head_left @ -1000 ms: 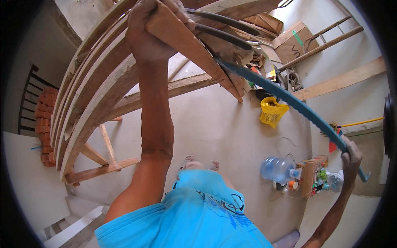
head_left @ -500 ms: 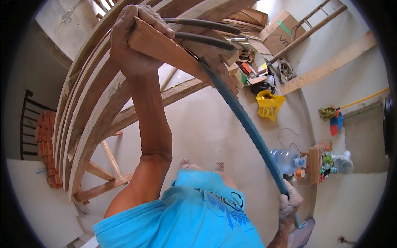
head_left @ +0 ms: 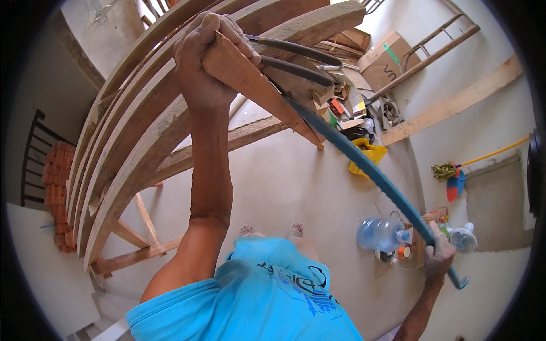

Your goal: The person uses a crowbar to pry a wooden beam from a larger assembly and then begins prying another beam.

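Note:
At the top of the curved wooden ribs (head_left: 149,133), my left hand (head_left: 207,54) is closed around a tapering wooden piece (head_left: 250,77). Two dark curved handles (head_left: 298,71), like those of large pincers, stick out beside its fingers; whether it grips them too I cannot tell. My right hand (head_left: 439,253) wraps the lower part of a long blue ribbed pry bar (head_left: 369,167) with a hooked end. The bar slants up from there, and its far end meets the wooden piece, where the exact contact is hidden.
Scrap wood and a cardboard box (head_left: 392,59) lie at the back right, near a yellow bag (head_left: 367,156). A large water bottle (head_left: 381,234) lies on the floor to the right. Beyond it a broom (head_left: 446,170) leans by the wall. Stacked bricks (head_left: 58,193) stand far left.
My right hand has swung outward to the right with the pry bar, which now slants less steeply. The wooden piece has tilted, its narrow end now pointing lower. My view has shifted slightly.

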`<state>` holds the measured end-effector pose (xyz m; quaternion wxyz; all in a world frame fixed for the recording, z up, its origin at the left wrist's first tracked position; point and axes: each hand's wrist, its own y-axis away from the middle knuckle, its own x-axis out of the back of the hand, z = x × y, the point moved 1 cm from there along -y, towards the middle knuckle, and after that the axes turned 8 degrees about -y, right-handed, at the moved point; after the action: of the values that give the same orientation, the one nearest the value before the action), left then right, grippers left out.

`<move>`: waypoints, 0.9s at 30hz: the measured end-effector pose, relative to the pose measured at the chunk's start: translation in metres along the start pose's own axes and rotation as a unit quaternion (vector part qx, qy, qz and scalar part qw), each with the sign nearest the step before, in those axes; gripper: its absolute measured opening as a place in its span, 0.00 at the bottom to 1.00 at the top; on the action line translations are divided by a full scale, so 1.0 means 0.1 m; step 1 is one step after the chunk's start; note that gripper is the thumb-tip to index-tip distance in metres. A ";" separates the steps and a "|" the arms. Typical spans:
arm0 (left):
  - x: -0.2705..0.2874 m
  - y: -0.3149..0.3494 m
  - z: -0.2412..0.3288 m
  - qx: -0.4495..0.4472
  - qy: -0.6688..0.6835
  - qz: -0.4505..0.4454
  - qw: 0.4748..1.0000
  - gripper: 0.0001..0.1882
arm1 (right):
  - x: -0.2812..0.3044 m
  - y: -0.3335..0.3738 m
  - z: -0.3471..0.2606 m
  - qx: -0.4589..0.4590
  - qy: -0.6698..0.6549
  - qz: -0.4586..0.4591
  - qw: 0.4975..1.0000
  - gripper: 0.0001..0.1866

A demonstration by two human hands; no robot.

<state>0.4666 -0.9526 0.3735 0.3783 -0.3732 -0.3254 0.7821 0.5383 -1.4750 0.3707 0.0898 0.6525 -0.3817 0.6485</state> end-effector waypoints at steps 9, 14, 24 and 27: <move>0.20 -0.04 -0.05 0.003 0.098 -0.065 0.993 0.21 | 0.16 -0.95 0.79 0.139 0.013 -0.041 0.989 0.32; 0.18 -0.03 -0.05 0.006 0.083 -0.075 0.994 0.20 | 0.31 -1.34 0.91 0.151 -0.017 -0.086 0.985 0.27; 0.12 -0.05 -0.06 0.011 0.087 -0.055 0.995 0.19 | -0.19 0.00 0.09 -0.030 -0.085 -0.010 0.996 0.29; 0.09 -0.04 -0.03 0.014 0.071 -0.018 0.997 0.18 | -0.43 0.41 -0.42 -0.111 -0.106 0.008 0.988 0.29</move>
<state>0.4670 -0.9417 0.3721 0.4198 -0.4165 -0.2938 0.7510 0.4857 -1.4615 0.3220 0.1157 0.7003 -0.4639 0.5301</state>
